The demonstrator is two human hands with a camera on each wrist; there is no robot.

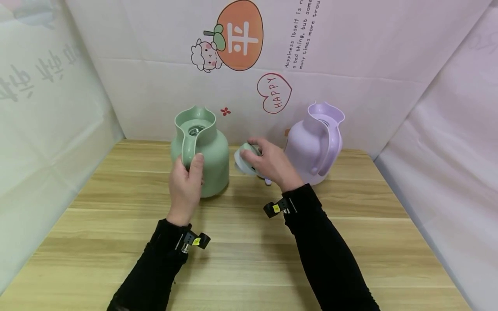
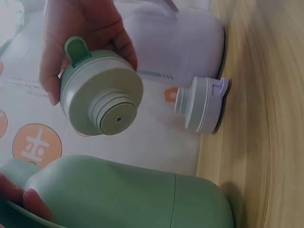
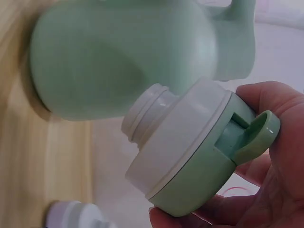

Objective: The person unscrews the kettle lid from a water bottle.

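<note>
A green thermos jug [image 1: 214,160] stands upright at the left of the table, its mouth uncovered. My left hand [image 1: 186,185] grips its handle [image 1: 189,149]. Between the two jugs my right hand [image 1: 274,163] holds a green and white lid [image 2: 102,95] by its rim, above the tabletop. In the right wrist view the lid [image 3: 190,147] is tilted, its threaded white plug [image 3: 149,111] pointing toward the green jug. A purple thermos jug [image 1: 307,147] stands at the right, also without a lid on its mouth.
A purple and white lid [image 2: 204,104] rests on the table with its plug up, beside the purple jug. Behind both jugs rises a printed white cloth backdrop [image 1: 155,86]. White cloth also hangs at both sides of the wooden table [image 1: 241,259].
</note>
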